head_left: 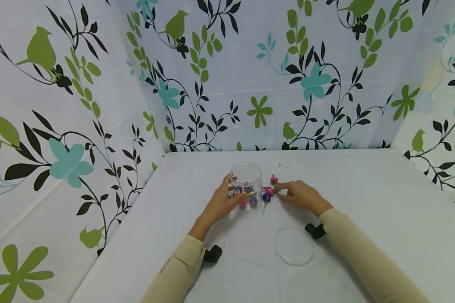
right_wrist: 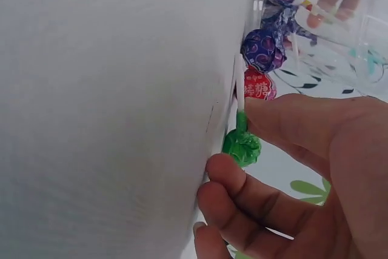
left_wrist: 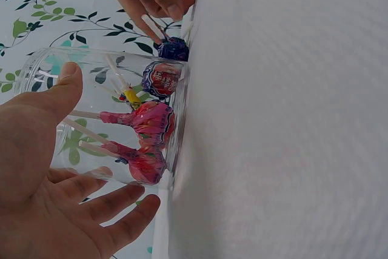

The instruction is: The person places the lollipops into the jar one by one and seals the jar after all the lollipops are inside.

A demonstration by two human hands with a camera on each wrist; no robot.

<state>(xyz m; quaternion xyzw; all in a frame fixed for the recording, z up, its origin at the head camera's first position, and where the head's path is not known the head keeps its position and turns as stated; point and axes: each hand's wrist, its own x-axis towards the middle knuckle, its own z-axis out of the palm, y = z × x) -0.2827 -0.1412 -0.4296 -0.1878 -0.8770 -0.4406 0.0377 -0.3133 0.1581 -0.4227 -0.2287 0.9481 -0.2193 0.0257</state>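
Observation:
My left hand [head_left: 221, 202] holds a clear plastic jar [head_left: 246, 174] standing upright, thumb on the near side and fingers round the far side. Several lollipops lie inside; in the left wrist view, pink-wrapped lollipops [left_wrist: 153, 122] and a purple one [left_wrist: 161, 80] show through the wall. To the jar's right, my right hand [head_left: 301, 195] pinches a green lollipop [right_wrist: 244, 148] at the table surface, thumb against the neck of its wrapper. Beside it lie a purple lollipop [head_left: 266, 197], a pink one [head_left: 269, 190] and, farther back, a red one [head_left: 274, 180].
A round, clear lid [head_left: 293, 246] lies flat on the white table [head_left: 246, 269], in front of the right hand. Black wrist cameras [head_left: 212, 254] stick out beneath both sleeves. A patterned curtain [head_left: 227, 97] surrounds the table at the back and sides.

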